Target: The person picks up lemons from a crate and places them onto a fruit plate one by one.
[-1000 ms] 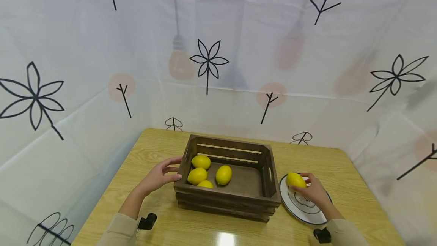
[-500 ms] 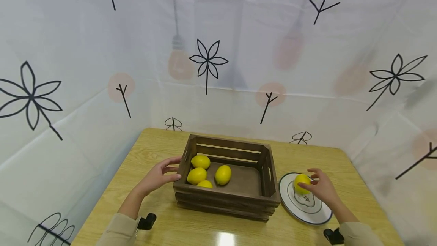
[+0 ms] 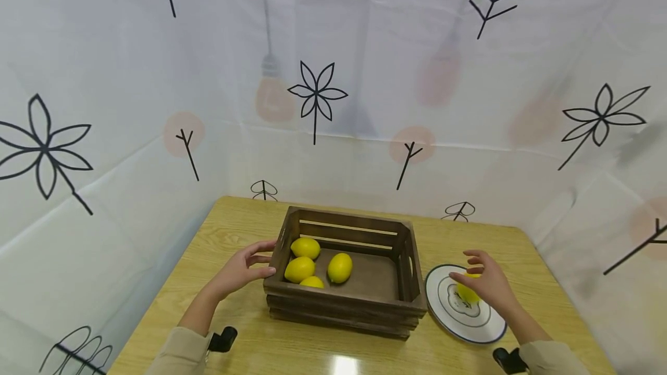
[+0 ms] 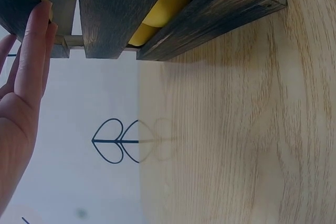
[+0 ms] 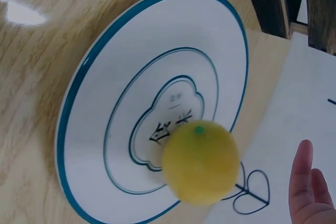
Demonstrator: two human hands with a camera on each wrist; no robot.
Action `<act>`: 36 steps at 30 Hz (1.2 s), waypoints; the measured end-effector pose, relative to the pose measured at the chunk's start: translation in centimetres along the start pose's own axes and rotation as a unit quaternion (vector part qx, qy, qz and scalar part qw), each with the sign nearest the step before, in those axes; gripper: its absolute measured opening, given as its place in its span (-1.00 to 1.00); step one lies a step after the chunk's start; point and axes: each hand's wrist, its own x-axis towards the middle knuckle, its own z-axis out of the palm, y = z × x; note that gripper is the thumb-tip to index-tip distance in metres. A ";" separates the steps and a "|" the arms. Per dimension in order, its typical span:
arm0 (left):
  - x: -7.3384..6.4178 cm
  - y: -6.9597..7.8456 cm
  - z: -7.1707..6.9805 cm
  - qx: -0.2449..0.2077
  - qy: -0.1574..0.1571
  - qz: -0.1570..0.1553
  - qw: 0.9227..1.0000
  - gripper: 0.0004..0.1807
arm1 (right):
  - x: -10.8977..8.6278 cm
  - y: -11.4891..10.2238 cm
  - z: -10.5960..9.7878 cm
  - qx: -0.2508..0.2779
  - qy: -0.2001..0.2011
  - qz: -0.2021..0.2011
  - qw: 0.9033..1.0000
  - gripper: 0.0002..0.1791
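A dark brown slatted wooden crate [image 3: 344,311] stands on the table with several yellow lemons in its left half, among them a lone lemon [image 3: 340,268] nearer the middle. My left hand [image 3: 242,268] rests its fairly straight fingers against the crate's left end. To the right of the crate is a white plate [image 3: 438,297] with a blue rim and dark markings at its centre. One lemon [image 5: 200,163] lies on it. Just over that lemon is my right hand [image 3: 492,285], thumb and fingers spread; the right wrist view shows the fingertips apart from the fruit.
The light wood table [image 3: 239,219] carries the crate and plate. A pale cloth [image 3: 354,74] printed with plants and hanging bulbs encloses the back and sides. A dark strap mount [image 3: 223,339] sits at the left wrist, another mount [image 3: 509,359] at the right.
My right hand carried the lemon rightward onto the plate's middle, let go of it and lifted slightly with fingers spread. My left hand stayed at the crate.
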 end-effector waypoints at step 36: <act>0.1 -0.1 -0.1 -0.003 -0.002 -0.003 1.000 -0.33 | 3.9 -7.2 1.5 0.082 0.003 -0.082 0.993 -0.30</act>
